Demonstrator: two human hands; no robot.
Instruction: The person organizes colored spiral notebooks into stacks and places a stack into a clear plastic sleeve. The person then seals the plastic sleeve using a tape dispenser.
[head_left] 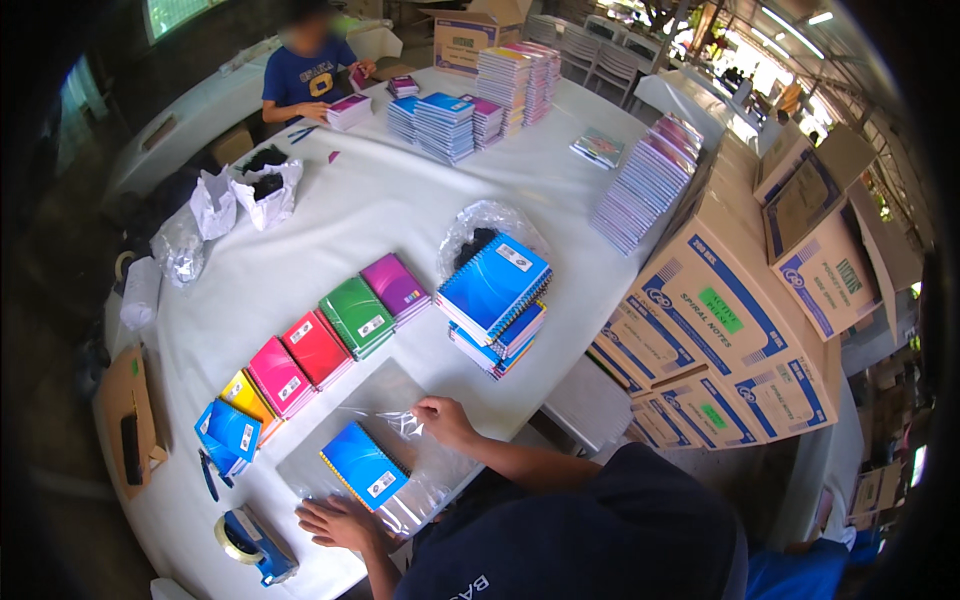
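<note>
A blue spiral notebook (366,465) lies on a clear plastic sheet (440,472) near my side of the table. My right hand (445,421) is closed at the far right part of the sheet, with crinkled film at its fingertips. Fingers spread, my left hand (338,524) rests flat near the sheet's left edge, below the notebook. Just beyond the sheet runs a slanting row of notebook piles: blue (228,432), yellow (249,398), pink (279,375), red (316,346), green (355,314) and purple (394,284).
A tape dispenser (258,545) and a dark cutter-like tool (208,474) sit at left. A tall notebook stack (495,290) stands beyond my right hand. Cartons (720,320) are piled at right. Across the table a person (310,75) handles notebooks near more stacks (445,125).
</note>
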